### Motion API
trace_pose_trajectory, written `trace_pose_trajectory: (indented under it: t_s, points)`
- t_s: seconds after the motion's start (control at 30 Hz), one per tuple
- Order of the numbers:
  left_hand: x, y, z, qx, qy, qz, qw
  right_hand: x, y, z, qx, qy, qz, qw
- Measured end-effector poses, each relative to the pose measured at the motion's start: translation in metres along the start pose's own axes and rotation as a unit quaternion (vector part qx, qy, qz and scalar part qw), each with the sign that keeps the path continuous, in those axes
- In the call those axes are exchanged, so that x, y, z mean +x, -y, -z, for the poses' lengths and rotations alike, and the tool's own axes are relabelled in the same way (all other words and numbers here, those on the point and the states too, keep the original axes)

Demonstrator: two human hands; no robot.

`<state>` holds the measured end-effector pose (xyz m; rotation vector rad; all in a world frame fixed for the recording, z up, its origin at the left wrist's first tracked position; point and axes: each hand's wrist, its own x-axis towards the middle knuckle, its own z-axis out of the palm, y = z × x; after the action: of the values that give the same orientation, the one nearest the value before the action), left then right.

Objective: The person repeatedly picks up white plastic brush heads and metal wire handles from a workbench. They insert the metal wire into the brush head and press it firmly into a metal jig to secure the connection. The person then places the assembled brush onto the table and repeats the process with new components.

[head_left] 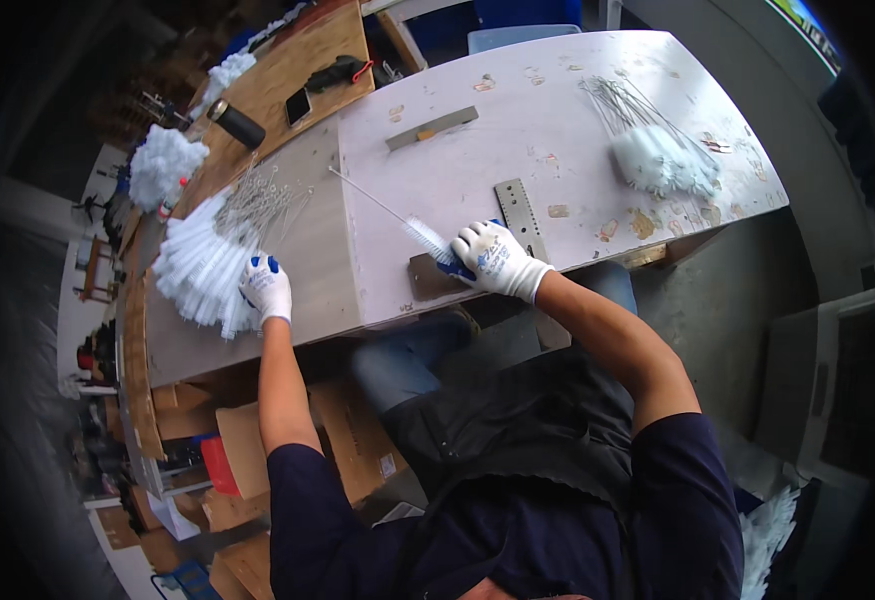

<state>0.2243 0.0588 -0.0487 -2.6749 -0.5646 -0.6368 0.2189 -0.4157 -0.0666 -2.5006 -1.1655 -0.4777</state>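
Note:
My right hand (498, 262), in a white glove with blue on the palm side, is closed around the bristle end of a wire-handled brush (424, 236). The thin wire stem of that brush points away to the upper left, over the table. My left hand (266, 288), gloved the same way, rests at the right edge of a fanned pile of white bristle brushes (203, 262). Its fingers are curled together, and whatever they grip is hidden. The wire stems of the pile gather toward the far side, ending in small loops.
A second bundle of brushes (663, 160) lies at the right of the table (558, 90). A perforated metal strip (520, 215), a flat bar (433, 128) and a dark plate (433, 280) are on the tabletop. Farther left are a black bottle (236, 124) and a phone (298, 106).

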Motion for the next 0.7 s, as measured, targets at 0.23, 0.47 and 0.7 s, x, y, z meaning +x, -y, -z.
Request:
trace_pose_trajectory:
  t_s: [0.23,0.47,0.7]
  points:
    - [0.010,-0.024,0.055,-0.123,-0.147,-0.050,0.980,-0.008,-0.001,0.010,0.067,-0.028,-0.088,0.993]
    - [-0.003,-0.044,0.094,-0.174,-0.146,-0.155,0.961,-0.066,-0.062,0.121,-0.045,-0.174,-0.162,0.970]
    - [-0.036,-0.103,0.102,-0.374,-0.012,-0.137,0.917,-0.157,-0.198,0.207,-0.185,-0.078,-0.302,0.932]
